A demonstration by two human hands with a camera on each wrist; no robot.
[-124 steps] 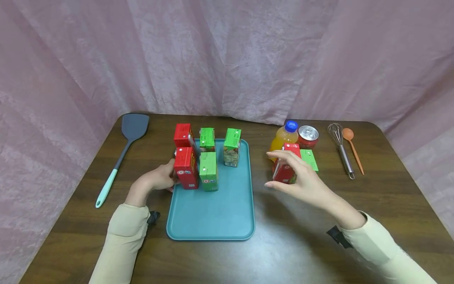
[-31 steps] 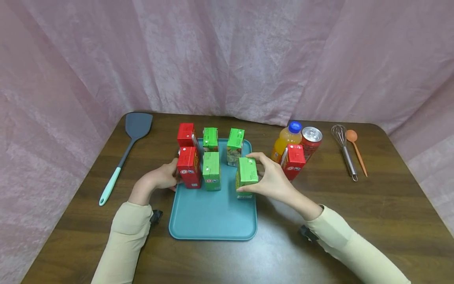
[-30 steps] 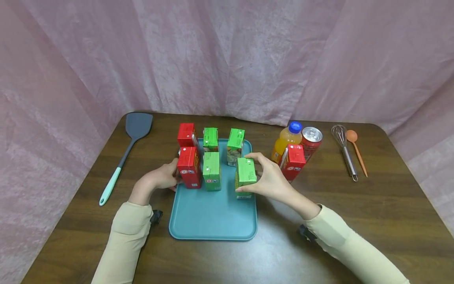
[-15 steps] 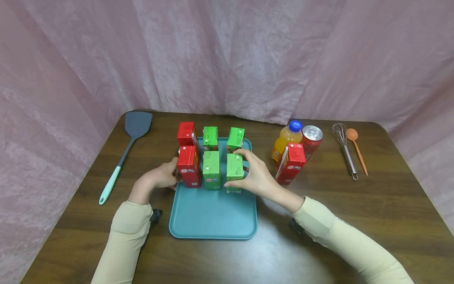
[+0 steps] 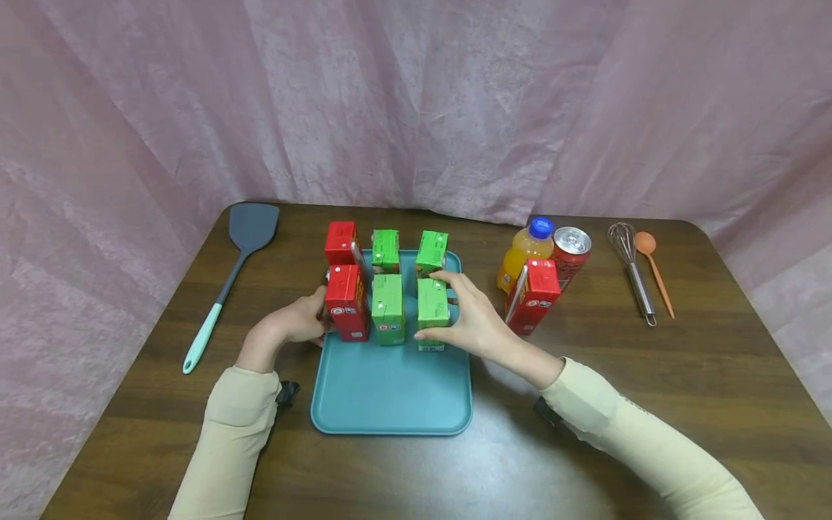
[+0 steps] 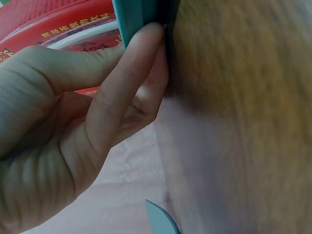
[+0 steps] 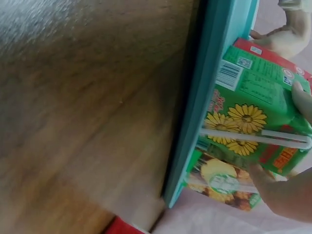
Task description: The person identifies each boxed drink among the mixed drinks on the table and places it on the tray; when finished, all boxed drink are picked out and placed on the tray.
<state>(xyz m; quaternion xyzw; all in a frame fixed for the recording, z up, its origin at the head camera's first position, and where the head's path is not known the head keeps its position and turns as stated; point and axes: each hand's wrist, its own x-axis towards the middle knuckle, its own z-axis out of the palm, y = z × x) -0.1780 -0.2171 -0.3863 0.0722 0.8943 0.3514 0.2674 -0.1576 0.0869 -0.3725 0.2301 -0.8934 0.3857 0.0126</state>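
Observation:
My right hand (image 5: 481,325) holds a green drink carton (image 5: 432,307) upright on the right half of the teal tray (image 5: 392,404), thumb at the front and fingers behind. In the right wrist view this drink carton (image 7: 243,97) shows yellow flowers and a white straw. Left of it stand another green carton (image 5: 388,310) and a red carton (image 5: 347,307); behind are a red carton (image 5: 341,244) and two green ones. My left hand (image 5: 295,320) pinches the tray's left rim, as the left wrist view shows, close beside the red cartons.
Right of the tray stand a red carton (image 5: 534,296), an orange drink bottle (image 5: 523,256) with a blue cap, and a red can (image 5: 572,249). A whisk (image 5: 632,274) and an orange spoon (image 5: 655,274) lie further right. A spatula (image 5: 230,278) lies at the left.
My right hand left the drinks on the right, carried a green carton leftward over the tray, and now has it beside the middle green carton. My left hand stays at the tray's rim.

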